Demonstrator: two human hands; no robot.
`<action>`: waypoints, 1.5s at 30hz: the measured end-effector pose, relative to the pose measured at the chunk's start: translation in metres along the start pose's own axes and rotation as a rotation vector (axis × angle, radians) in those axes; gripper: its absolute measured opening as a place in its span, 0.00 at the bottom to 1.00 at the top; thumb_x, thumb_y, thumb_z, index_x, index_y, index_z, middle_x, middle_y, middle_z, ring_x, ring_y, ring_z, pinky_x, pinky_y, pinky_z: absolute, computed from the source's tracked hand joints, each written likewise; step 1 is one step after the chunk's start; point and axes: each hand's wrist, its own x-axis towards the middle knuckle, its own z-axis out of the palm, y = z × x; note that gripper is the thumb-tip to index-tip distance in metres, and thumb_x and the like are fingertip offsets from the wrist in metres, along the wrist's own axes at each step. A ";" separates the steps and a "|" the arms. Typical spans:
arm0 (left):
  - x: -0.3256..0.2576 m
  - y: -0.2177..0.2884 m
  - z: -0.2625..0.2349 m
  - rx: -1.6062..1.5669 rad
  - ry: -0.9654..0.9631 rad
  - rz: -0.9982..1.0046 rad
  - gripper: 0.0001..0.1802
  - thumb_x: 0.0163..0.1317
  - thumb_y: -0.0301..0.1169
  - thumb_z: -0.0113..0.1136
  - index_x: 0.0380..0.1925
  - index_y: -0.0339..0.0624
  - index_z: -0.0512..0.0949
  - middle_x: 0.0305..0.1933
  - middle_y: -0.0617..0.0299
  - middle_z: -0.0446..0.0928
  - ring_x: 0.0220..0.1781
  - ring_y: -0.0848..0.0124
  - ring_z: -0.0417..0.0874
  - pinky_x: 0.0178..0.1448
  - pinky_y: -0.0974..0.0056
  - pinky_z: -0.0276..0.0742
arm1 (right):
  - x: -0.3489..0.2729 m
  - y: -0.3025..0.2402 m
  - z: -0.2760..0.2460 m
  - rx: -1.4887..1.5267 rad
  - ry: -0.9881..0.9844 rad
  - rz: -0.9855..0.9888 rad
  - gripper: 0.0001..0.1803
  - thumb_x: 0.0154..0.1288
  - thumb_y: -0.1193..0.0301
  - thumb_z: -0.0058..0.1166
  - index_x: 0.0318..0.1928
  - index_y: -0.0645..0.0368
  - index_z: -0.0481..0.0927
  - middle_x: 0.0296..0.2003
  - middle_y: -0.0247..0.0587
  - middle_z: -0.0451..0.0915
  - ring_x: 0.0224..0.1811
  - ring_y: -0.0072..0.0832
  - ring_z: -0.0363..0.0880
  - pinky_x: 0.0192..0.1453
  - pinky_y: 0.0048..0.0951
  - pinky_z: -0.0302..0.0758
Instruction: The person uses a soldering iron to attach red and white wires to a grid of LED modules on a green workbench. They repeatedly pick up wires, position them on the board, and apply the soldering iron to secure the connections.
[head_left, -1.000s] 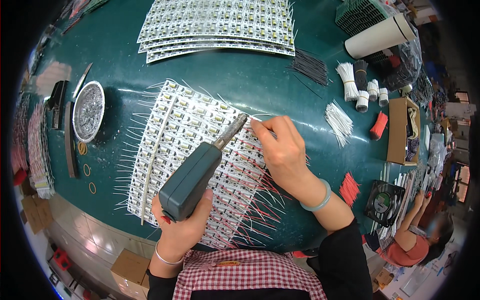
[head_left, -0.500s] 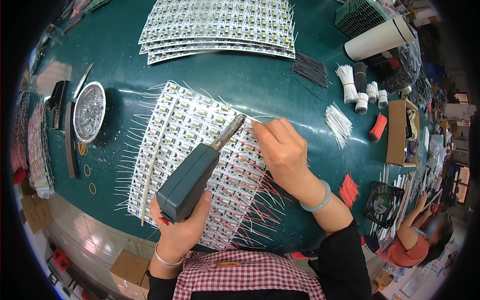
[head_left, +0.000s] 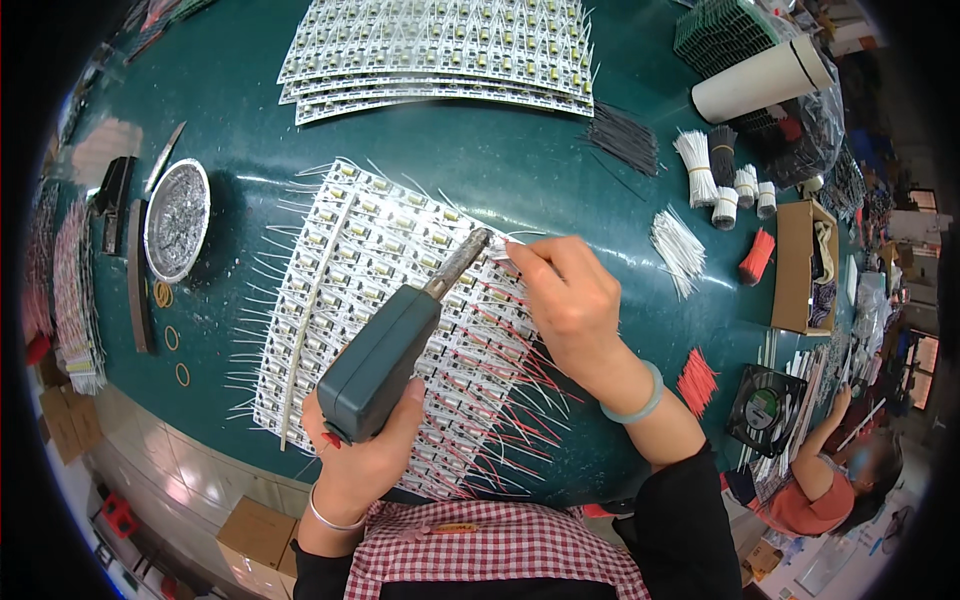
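Note:
My left hand [head_left: 368,452] is closed around the dark green body of a soldering gun [head_left: 378,362]. Its metal tip reaches the upper right corner of a white circuit board panel [head_left: 345,290] lying tilted on the table. At that corner my right hand [head_left: 572,302] is closed in a pinch on a thin white wire [head_left: 512,236], whose held part is mostly hidden by the fingers. White wires stick out along the panel's left edge, and red and white ones trail from its right side. A pale strip [head_left: 318,320] lies lengthwise across the panel.
A stack of similar panels [head_left: 435,50] lies at the far side. Loose black wires [head_left: 622,138], white wires [head_left: 678,250] and red wires [head_left: 697,376] lie rightward, near a small fan [head_left: 768,408]. A bowl of metal scraps [head_left: 178,222] stands left. Another person [head_left: 820,490] works at right.
My right hand has shifted very slightly right, still pinching at the panel's corner. The soldering gun stays almost in place. The other person's arms at the right have moved.

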 end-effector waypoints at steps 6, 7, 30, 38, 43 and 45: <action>-0.001 -0.012 -0.005 -0.022 0.077 0.064 0.20 0.51 0.17 0.70 0.47 0.33 0.81 0.38 0.61 0.84 0.29 0.80 0.80 0.31 0.76 0.74 | 0.003 0.013 -0.023 0.118 0.035 0.180 0.15 0.54 0.86 0.58 0.44 0.64 0.83 0.34 0.44 0.78 0.33 0.37 0.79 0.34 0.33 0.76; 0.000 -0.013 -0.004 -0.028 0.092 0.093 0.20 0.51 0.17 0.70 0.47 0.32 0.81 0.38 0.61 0.84 0.28 0.80 0.79 0.29 0.76 0.73 | 0.004 0.017 -0.029 0.117 0.033 0.223 0.15 0.55 0.86 0.58 0.44 0.65 0.83 0.34 0.45 0.78 0.33 0.38 0.79 0.34 0.33 0.76; -0.014 -0.023 -0.015 -0.137 0.073 0.115 0.20 0.52 0.11 0.62 0.47 0.29 0.78 0.42 0.54 0.82 0.20 0.78 0.74 0.21 0.74 0.67 | 0.016 0.043 -0.058 -0.786 -0.537 -0.172 0.03 0.40 0.75 0.61 0.18 0.58 0.79 0.23 0.39 0.75 0.31 0.30 0.77 0.33 0.31 0.71; -0.015 -0.022 -0.020 -0.156 0.063 0.148 0.19 0.52 0.12 0.62 0.47 0.28 0.77 0.42 0.54 0.82 0.20 0.78 0.73 0.21 0.74 0.67 | 0.028 0.045 -0.069 -0.828 -0.456 -0.276 0.03 0.37 0.74 0.60 0.15 0.58 0.79 0.21 0.38 0.72 0.29 0.32 0.75 0.48 0.43 0.73; -0.015 -0.023 -0.020 -0.148 0.036 0.150 0.19 0.52 0.12 0.62 0.47 0.28 0.78 0.43 0.54 0.82 0.20 0.79 0.73 0.22 0.74 0.67 | 0.023 0.048 -0.064 -0.880 -0.595 -0.410 0.04 0.40 0.72 0.58 0.15 0.57 0.81 0.21 0.41 0.70 0.28 0.34 0.74 0.69 0.55 0.65; -0.016 -0.024 -0.020 -0.160 0.033 0.146 0.19 0.53 0.12 0.62 0.47 0.29 0.77 0.43 0.54 0.82 0.21 0.79 0.73 0.22 0.74 0.67 | 0.019 0.048 -0.063 -0.907 -0.628 -0.448 0.05 0.41 0.71 0.58 0.15 0.57 0.81 0.21 0.40 0.70 0.29 0.34 0.74 0.69 0.55 0.65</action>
